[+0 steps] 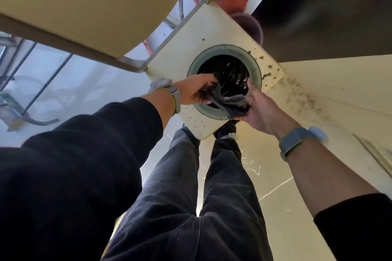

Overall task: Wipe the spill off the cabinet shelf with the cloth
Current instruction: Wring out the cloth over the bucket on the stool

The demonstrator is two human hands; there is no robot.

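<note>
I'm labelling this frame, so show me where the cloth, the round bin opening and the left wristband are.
cloth point(230, 101), head view, on the grey bunched middle between both hands.
round bin opening point(257, 70), head view, on the right of its grey ring.
left wristband point(177, 99), head view, on the strap.

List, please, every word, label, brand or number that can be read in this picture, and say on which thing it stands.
There is no text to read.
Bin: only dark specks on its top, no label.
Cloth, held by the left hand and the right hand: plain.
Wristbands: no visible writing.
</note>
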